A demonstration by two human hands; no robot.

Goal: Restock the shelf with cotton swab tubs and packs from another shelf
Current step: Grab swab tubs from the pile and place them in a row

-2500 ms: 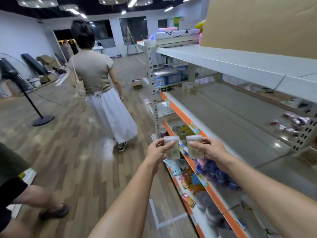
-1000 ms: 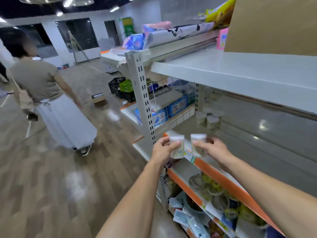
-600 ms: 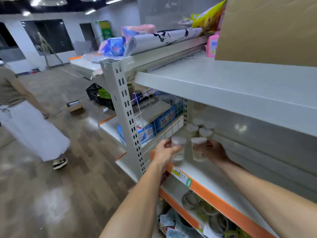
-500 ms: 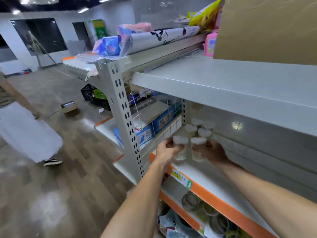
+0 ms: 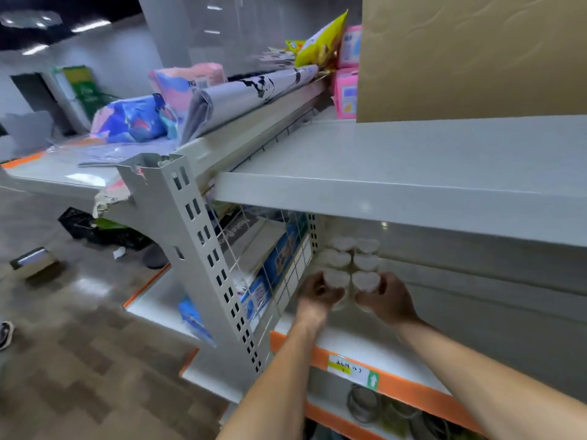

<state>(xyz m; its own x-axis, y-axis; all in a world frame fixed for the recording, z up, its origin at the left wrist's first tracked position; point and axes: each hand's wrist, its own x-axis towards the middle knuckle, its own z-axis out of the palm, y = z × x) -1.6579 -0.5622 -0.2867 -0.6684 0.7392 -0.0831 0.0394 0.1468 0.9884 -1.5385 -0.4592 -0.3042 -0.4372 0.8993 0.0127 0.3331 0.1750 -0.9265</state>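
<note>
The person reaches both bare arms in under a grey upper shelf [image 5: 413, 173] toward the far left corner of the white shelf [image 5: 374, 344] with the orange front edge. The left hand [image 5: 317, 292] curls its fingers round a clear cotton swab tub [image 5: 335, 278] with a white lid, and the right hand [image 5: 386, 296] grips a second tub [image 5: 365, 281] just beside the first; both tubs stand upright, and whether their bases already touch the shelf cannot be told, since the hands hide them. Directly behind them four more tubs [image 5: 349, 254] of the same kind stand in two rows of two against the back panel, so the held pair forms a front row. A white wire grid [image 5: 276, 265] closes the shelf's left side, just beside the left hand, with blue boxes [image 5: 270, 277] beyond it. A yellow and green price label [image 5: 352, 371] sits on the orange edge below the forearms. A perforated grey upright [image 5: 203, 249] stands to the left, and a large cardboard sheet [image 5: 470, 55] rises from the upper shelf
</note>
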